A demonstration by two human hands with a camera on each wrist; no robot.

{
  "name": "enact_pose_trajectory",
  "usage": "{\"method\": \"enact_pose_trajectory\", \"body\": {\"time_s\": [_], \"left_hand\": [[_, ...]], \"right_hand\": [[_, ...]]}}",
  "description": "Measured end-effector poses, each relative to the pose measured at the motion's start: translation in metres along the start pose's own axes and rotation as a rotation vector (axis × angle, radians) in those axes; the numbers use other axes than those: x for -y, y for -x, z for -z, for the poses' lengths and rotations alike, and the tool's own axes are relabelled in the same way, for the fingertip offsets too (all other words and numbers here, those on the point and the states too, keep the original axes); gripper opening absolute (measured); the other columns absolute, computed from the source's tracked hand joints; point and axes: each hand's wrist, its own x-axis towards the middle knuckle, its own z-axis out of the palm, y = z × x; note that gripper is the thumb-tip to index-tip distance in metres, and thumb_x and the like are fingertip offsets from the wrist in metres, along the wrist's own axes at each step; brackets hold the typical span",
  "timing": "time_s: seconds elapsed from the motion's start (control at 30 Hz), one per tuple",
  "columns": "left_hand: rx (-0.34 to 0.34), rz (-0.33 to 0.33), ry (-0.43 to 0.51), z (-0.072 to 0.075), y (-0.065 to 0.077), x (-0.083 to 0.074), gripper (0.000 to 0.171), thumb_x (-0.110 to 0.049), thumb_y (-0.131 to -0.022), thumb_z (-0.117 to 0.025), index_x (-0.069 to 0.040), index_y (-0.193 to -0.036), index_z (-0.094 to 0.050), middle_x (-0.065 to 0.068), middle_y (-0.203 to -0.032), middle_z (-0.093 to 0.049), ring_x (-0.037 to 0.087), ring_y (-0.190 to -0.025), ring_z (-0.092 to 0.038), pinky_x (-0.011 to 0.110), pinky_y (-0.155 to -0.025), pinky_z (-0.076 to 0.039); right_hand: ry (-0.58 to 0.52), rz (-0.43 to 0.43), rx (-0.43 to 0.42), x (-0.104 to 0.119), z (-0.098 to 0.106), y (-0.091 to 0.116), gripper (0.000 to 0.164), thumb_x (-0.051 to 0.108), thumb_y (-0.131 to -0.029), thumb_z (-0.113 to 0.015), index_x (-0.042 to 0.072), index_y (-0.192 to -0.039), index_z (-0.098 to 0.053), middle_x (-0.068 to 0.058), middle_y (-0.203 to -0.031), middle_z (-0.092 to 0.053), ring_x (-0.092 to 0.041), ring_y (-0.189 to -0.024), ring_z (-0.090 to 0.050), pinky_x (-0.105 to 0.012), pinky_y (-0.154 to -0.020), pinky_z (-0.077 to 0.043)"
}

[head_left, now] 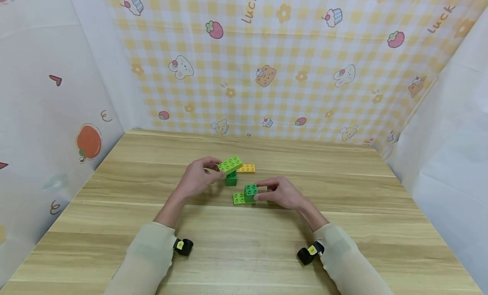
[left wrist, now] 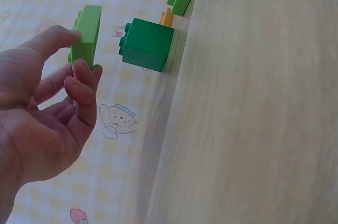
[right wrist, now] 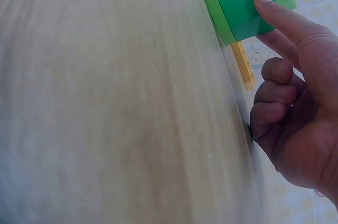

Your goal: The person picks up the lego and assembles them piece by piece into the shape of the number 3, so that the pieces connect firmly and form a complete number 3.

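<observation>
My left hand point(head_left: 197, 176) pinches a light green building brick point(head_left: 230, 164) by its near end, raised and tilted above the table. Below it a dark green brick point(head_left: 231, 179) stands on the wood, partly covered by the held one in the head view. My right hand point(head_left: 281, 192) has thumb and finger on a second dark green brick point(head_left: 250, 192), which sits on the right part of a flat light green brick point(head_left: 238, 198). In the right wrist view, the thumb presses the side of that dark green brick point(right wrist: 245, 12), and the other fingers curl in.
A flat yellow brick point(head_left: 248, 168) lies behind the others. The wooden table point(head_left: 244, 252) runs back to a checked, patterned backdrop point(head_left: 244, 74). White side sheets point(head_left: 49, 117) stand at left and right. Each wrist wears a small black camera point(head_left: 184, 246).
</observation>
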Motion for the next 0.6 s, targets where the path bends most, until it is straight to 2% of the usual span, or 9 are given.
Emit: {"method": "enact_pose_trajectory", "body": {"time_s": [0.27, 0.43, 0.6], "left_hand": [[0.036, -0.038, 0.049, -0.0007, 0.0, 0.0032, 0.035, -0.02, -0.097, -0.077, -0.009, -0.13, -0.072, 0.013, -0.119, -0.071, 0.021, -0.085, -0.063, 0.029, -0.071, -0.051], [0.066, -0.059, 0.055, -0.0014, -0.0005, 0.0036, 0.032, -0.022, -0.096, -0.079, -0.011, -0.126, -0.074, 0.012, -0.117, -0.072, 0.02, -0.084, -0.063, 0.029, -0.07, -0.05], [0.096, -0.068, 0.054, -0.0025, 0.0007, 0.0013, 0.032, -0.022, -0.095, -0.079, -0.01, -0.125, -0.075, 0.011, -0.116, -0.073, 0.02, -0.087, -0.063, 0.032, -0.074, -0.05]], "right_hand": [[0.005, -0.01, -0.001, 0.0007, -0.0004, 0.0002, 0.046, 0.03, -0.091, -0.084, 0.014, -0.133, -0.075, 0.003, -0.071, -0.053, -0.013, -0.064, -0.043, -0.023, -0.056, -0.032], [-0.001, -0.016, -0.002, 0.0006, -0.0003, 0.0001, 0.047, 0.031, -0.091, -0.084, 0.014, -0.133, -0.075, 0.002, -0.072, -0.054, -0.014, -0.065, -0.043, -0.023, -0.056, -0.033], [0.0, -0.015, -0.006, 0.001, -0.0002, 0.0, 0.047, 0.031, -0.09, -0.085, 0.014, -0.133, -0.075, 0.002, -0.072, -0.054, -0.014, -0.064, -0.043, -0.023, -0.056, -0.033]]}}
